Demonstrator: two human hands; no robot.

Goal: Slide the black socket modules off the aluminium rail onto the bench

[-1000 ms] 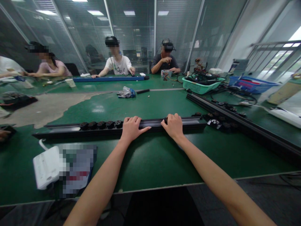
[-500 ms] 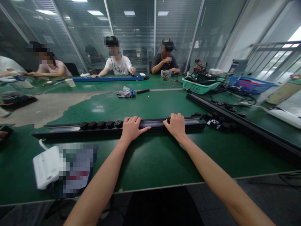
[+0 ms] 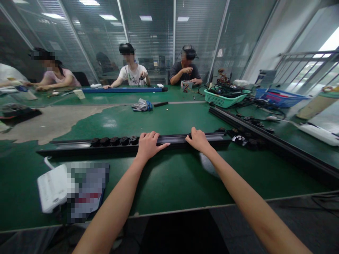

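Head view: left hand (image 3: 148, 145) at 12 o'clock, curled over a black aluminium rail (image 3: 173, 139), thumb lying along it. Right hand (image 3: 198, 140) drapes over the rail, fingertips past its far edge. Cannot tell how firm either hold is. Rail lies crosswise on a green workbench (image 3: 164, 183), black knobs (image 3: 113, 141) along its left half.

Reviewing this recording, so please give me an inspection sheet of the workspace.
Surface: green mat, worn bare toward the left.
Job's things: black rail with black knobs; second rail to the right.
Clutter: white box, blurred item, crumpled cloth.
Hands: left hand and right hand both rest on the rail.
Cables: white cable at the box; black cables beyond the second rail.
Surroundings: co-workers across the table, green basket, blue basket, glass partitions.
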